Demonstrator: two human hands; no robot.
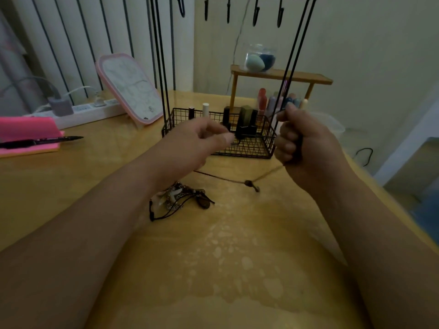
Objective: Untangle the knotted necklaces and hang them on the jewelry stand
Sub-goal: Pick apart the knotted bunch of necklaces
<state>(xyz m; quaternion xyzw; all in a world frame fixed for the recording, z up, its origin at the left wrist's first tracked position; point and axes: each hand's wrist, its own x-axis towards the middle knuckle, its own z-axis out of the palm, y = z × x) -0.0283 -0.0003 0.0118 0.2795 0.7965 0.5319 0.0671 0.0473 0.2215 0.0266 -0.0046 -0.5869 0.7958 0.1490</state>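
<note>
My right hand (301, 138) grips a dark cord necklace (248, 183), fist closed. My left hand (199, 138) pinches its fingertips together; on what, I cannot tell. The tangled necklaces (175, 200) lie in the middle of the table (237, 245).

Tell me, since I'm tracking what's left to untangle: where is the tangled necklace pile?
Head view: the tangled necklace pile lies on the wooden table, just left of centre, below the left hand and left of the beaded cord the right hand grips.
</note>
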